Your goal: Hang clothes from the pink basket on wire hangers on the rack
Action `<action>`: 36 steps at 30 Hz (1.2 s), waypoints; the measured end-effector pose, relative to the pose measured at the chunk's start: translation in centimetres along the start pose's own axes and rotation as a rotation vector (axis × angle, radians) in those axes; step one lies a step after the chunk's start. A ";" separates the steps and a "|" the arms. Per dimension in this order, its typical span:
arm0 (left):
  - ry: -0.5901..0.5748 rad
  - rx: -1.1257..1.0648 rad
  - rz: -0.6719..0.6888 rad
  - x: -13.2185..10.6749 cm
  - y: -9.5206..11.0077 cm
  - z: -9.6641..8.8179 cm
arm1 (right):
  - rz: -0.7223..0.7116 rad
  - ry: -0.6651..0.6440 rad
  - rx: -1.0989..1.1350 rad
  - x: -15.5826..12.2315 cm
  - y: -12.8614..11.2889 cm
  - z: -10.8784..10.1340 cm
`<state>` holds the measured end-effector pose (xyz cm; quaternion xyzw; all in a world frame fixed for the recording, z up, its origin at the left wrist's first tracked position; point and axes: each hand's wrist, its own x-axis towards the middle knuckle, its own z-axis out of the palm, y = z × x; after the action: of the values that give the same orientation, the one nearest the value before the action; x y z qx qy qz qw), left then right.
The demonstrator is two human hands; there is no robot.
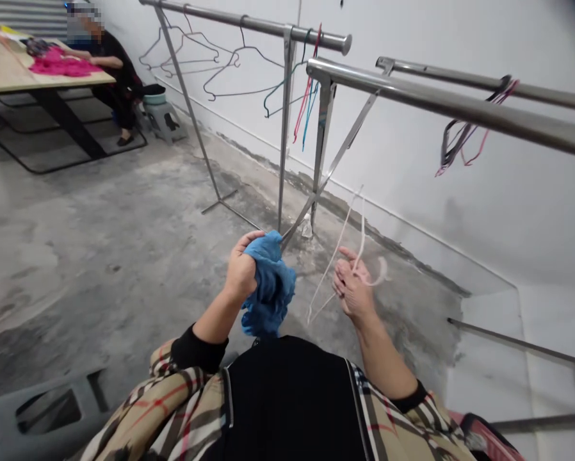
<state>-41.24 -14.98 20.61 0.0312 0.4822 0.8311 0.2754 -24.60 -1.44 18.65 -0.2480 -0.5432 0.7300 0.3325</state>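
A bunched blue cloth hangs from my left hand, whose fingers are closed on its upper edge. What kind of garment it is, if any, the folds do not show. My right hand grips a pale pink clothes hanger near its hook. The hanger is tilted, its triangle pointing up and to the left of the hand, its hook to the right. Cloth and hanger are apart, both in front of my body above the concrete floor.
Metal drying racks run along the white wall, with several hangers on them. A person sits at a wooden table with pink fabric. Grey plastic stools stand beside that person and at my lower left.
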 end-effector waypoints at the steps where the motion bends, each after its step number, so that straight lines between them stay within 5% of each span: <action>1: -0.004 -0.015 -0.003 0.0 0.0 0.5 | 0.069 -0.022 -0.016 -0.1 0.6 -0.3; 3: -0.024 -0.032 -0.001 -0.3 -0.1 1.5 | 0.109 -0.052 -0.109 0.1 1.3 -0.7; 9: -0.144 -0.028 -0.008 -1.9 -1.0 4.4 | -0.111 -0.152 -0.459 0.1 2.6 -0.1; 13: -0.196 0.065 0.086 -2.1 -1.9 4.9 | -0.120 -0.145 -0.520 0.0 3.2 0.1; 18: -0.249 0.789 0.531 0.1 -2.1 1.9 | -0.178 0.022 -0.559 0.8 1.0 -2.5; 21: -0.366 1.285 0.589 0.9 -1.9 0.0 | -0.234 0.148 -0.555 1.2 -1.1 -4.0; 24: -0.580 1.383 0.478 0.6 -1.7 -0.4 | -0.285 0.152 -0.574 1.3 -2.2 -4.5; 28: -0.741 1.155 0.119 -0.6 -1.3 0.0 | -0.256 0.125 -0.575 1.2 -2.1 -4.7; 32: -0.606 0.686 -0.269 -1.3 -1.3 0.6 | -0.128 0.060 -0.560 -0.5 -1.8 -5.8; 36: -0.411 0.338 -0.430 -1.6 -1.4 1.1 | -0.031 0.078 -0.526 -4.1 -2.5 -8.4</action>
<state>-38.88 -14.33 20.39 0.1410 0.5430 0.6388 0.5266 -15.29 1.15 18.62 -0.3457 -0.7047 0.5485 0.2883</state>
